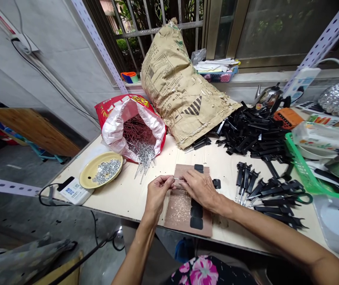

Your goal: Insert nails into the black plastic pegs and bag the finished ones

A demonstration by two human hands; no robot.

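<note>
My left hand pinches one end of a short, thin metal rod between thumb and fingertips. The rod's other end runs under the closed fingers of my right hand, where its tip is hidden. Both hands are over a brown wooden board sprinkled with pale crumbs. Several black pads line the board's right side, partly covered by my right hand. Left of my hands, a yellow dish holds many small shiny metal pieces. Long metal pins spill from a red and white bag behind it.
A large paper sack leans at the back. Black plastic parts are heaped at back right; black-handled pieces lie nearer. A green basket and clear tray border the right. A white box sits at the left edge.
</note>
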